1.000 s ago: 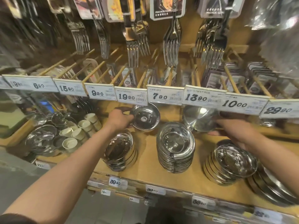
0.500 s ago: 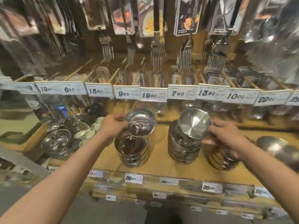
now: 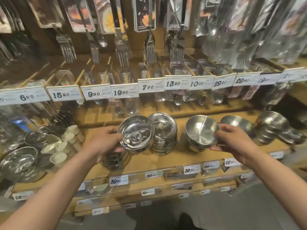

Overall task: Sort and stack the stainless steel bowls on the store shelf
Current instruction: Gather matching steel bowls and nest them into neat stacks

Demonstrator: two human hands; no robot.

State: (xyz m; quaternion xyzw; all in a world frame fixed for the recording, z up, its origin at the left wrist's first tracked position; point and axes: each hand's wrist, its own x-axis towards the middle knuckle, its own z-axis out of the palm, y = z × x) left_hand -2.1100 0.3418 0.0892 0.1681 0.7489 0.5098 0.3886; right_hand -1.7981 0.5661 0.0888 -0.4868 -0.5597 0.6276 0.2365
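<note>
On the wooden store shelf (image 3: 179,156), two hands each hold up one stainless steel bowl in front of the stacks. The left hand (image 3: 103,143) grips a shallow bowl (image 3: 136,133) by its left rim, fingers curled round the edge, the bowl tilted so its shiny inside faces the camera. Just below it stands a short stack of bowls (image 3: 116,161), partly hidden by the hand. To the right of the held bowl rises a taller stack of shallow dishes (image 3: 163,136), just beside it. The right hand (image 3: 235,143) pinches a brushed bowl (image 3: 201,130) at its right rim, tilted above another low stack (image 3: 194,146). Further right sit more steel bowls (image 3: 272,127). At the shelf's left end lie small white cups (image 3: 58,146) among loose metal dishes. Price tags (image 3: 124,92) line the rail above, beneath hanging forks (image 3: 122,52).
</note>
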